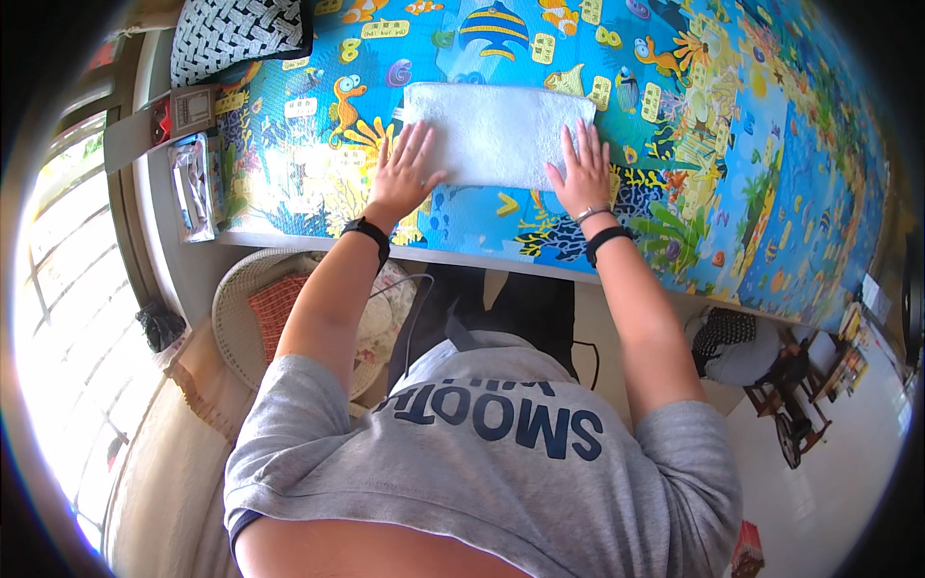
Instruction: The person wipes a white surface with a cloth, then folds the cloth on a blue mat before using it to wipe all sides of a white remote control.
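A white terry towel (498, 137) lies flat, as a wide rectangle, on a mat (462, 217) printed with sea animals. My left hand (408, 162) rests palm down at the towel's left edge, its fingers spread and pointing away from me. At the right edge my right hand (584, 162) lies palm down too, fingers apart, partly on the cloth and partly on the mat. Neither hand grips anything. Both wrists carry black bands, and the right one also has a bracelet. A small tag sticks out at the towel's left side.
At the far left are a black-and-white woven cushion (235, 36), a brown packet (193, 108) and a clear plastic pouch (194, 188). Below the near edge stands a round wicker chair (235, 318). A barred window (65, 267) is on the left, wooden furniture (791, 412) on the right.
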### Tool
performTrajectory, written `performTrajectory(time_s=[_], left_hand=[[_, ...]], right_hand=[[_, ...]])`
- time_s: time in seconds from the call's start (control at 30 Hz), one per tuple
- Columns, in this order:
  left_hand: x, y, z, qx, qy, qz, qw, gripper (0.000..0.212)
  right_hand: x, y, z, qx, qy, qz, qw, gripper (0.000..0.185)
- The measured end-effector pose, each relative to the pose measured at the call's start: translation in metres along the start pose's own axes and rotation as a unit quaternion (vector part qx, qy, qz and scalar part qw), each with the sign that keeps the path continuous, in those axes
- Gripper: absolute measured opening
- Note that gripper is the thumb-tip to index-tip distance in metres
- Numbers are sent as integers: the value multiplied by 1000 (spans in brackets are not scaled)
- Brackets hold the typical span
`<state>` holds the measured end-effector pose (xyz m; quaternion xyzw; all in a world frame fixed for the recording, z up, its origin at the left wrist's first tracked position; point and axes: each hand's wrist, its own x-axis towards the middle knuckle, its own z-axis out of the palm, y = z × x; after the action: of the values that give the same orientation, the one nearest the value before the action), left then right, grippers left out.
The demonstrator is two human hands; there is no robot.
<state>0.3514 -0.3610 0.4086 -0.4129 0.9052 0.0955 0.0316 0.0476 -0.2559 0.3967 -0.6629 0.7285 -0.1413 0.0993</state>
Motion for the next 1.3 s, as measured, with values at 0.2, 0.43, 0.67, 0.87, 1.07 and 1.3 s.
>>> performTrajectory(time_s=[0.2,0.43,0.67,0.87,1.07,1.3], left_hand=[[74,35,2,50,23,-41,998,61],[84,19,3,45,23,-35,998,60],[60,20,22,-5,51,-36,998,65],[41,28,7,-15,54,-46,997,75],[6,38,-3,-4,-42,6,999,89],[40,21,1,-15,11,33,999,65]], right_hand=[[58,-23,21,-81,-31,-22,996,62],[67,-18,23,-93,-19,-16,995,63],[48,-10,34,-44,-21,-13,999,64],[36,-22,4,-1,-5,-53,999,73],[-8,-34,2,-61,-134,-20,989,73],[29,-26,19,-81,-109,-24,990,65]])
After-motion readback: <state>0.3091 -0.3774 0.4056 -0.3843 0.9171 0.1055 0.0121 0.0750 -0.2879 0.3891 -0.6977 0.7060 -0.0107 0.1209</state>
